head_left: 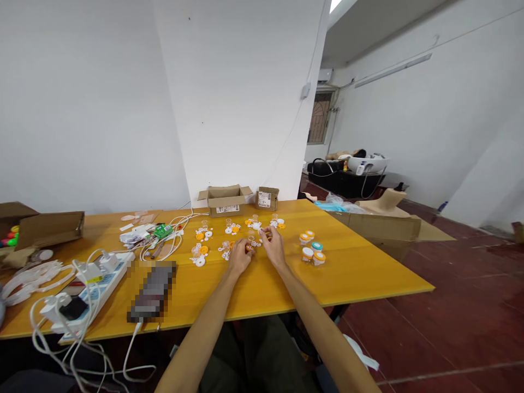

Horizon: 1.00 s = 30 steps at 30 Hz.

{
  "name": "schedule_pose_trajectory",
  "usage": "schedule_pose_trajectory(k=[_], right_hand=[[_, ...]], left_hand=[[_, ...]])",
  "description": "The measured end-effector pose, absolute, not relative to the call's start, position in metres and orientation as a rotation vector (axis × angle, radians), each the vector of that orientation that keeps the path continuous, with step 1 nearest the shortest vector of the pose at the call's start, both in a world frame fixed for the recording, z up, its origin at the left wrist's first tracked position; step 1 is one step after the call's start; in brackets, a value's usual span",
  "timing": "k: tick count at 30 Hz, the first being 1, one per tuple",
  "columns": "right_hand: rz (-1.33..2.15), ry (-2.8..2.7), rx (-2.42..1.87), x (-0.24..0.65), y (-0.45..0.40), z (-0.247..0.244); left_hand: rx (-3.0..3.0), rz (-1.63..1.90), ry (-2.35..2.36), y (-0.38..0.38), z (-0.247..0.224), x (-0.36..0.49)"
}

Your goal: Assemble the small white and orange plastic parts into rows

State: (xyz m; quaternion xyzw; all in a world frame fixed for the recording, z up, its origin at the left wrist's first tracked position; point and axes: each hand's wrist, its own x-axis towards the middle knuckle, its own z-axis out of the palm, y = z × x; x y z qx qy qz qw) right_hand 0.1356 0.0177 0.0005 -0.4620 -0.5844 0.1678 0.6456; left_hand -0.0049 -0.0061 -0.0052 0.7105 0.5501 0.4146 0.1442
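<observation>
My left hand [239, 256] rests low over the table, its fingers closed round a small orange piece [248, 248] that is mostly hidden. Just right of it, my right hand [274, 245] pinches a small white piece [261, 232] whose kind is too small to make out. Around both hands lie groups of loose parts: clear cups, white discs [200, 262], orange rings [200, 236] and small white pieces with holes [226, 255]. To the right stand several assembled small jars [307, 254] with orange, white and teal tops.
An open cardboard box [226, 202] and a smaller carton [267, 198] stand at the wall. On the left lie a power strip [110, 281] with tangled white cables, a blurred-out phone-like device [152, 292] and a green circuit board [163, 231]. The wooden table's [368, 275] edge runs along the right.
</observation>
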Motion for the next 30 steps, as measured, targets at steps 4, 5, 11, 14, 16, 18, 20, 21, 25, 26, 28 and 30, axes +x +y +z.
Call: schedule_pose_trajectory(k=[4,5,11,14,16,18,20,21,25,26,28,30], right_hand=[[0.239,-1.293,-1.126,0.140,0.020,-0.001],[0.204,-1.296,-1.145,0.142,0.021,-0.001],[0.024,-1.399,-1.390,0.153,0.024,-0.009],[0.007,-1.487,-1.590,0.161,0.028,-0.018],[0.020,-1.550,-1.660,0.166,0.033,-0.026],[0.037,-1.602,-1.623,0.170,0.039,-0.034],[0.043,-1.643,-1.517,0.172,0.045,-0.040],[0.040,-1.658,-1.461,0.172,0.047,-0.042],[0.010,-1.709,-1.339,0.170,0.053,-0.047],[-0.005,-1.728,-1.329,0.169,0.053,-0.046],[-0.036,-1.780,-1.311,0.168,0.052,-0.045],[-0.039,-1.836,-1.292,0.166,0.050,-0.042]], left_hand=[[2.134,1.161,1.598,-0.009,-0.002,-0.005],[2.149,1.158,1.605,-0.009,-0.002,-0.005],[2.204,1.127,1.620,-0.010,-0.001,-0.007],[2.218,1.102,1.617,-0.011,0.000,-0.006],[2.225,1.097,1.616,-0.012,0.000,-0.005],[2.231,1.095,1.623,-0.012,0.001,-0.005],[2.241,1.096,1.631,-0.012,0.000,-0.004],[2.249,1.090,1.635,-0.013,0.000,-0.004],[2.280,1.032,1.654,-0.013,0.000,-0.004],[2.285,1.018,1.660,-0.014,0.000,-0.004],[2.290,1.002,1.667,-0.015,0.001,-0.004],[2.291,1.000,1.662,-0.017,0.002,-0.003]])
